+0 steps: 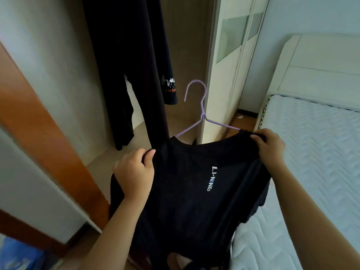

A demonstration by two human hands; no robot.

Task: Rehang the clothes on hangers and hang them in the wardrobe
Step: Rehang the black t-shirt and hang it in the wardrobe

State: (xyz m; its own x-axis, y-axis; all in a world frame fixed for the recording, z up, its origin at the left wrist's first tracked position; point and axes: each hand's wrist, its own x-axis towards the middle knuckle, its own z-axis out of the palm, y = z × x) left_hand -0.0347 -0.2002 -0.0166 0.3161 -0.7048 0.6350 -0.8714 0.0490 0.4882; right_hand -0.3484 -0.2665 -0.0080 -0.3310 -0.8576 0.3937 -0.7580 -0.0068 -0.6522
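A black T-shirt (pixel 187 191) with white lettering on the chest hangs in front of me on a purple wire hanger (pixel 202 112). The hanger's hook and both upper arms stick out of the neck opening. My left hand (pixel 134 172) grips the shirt's left shoulder, and my right hand (pixel 268 147) pinches the right shoulder over the hanger's end. In the open wardrobe (pixel 187 55) beyond, a dark long-sleeved garment (pixel 128 55) with a printed cuff hangs down.
The wardrobe's white sliding door (pixel 229 55) with frosted panels stands right of the opening. A bed with a white quilted mattress (pixel 311 162) and a white headboard lies at the right. An orange-brown wooden door edge (pixel 44 129) runs diagonally at the left.
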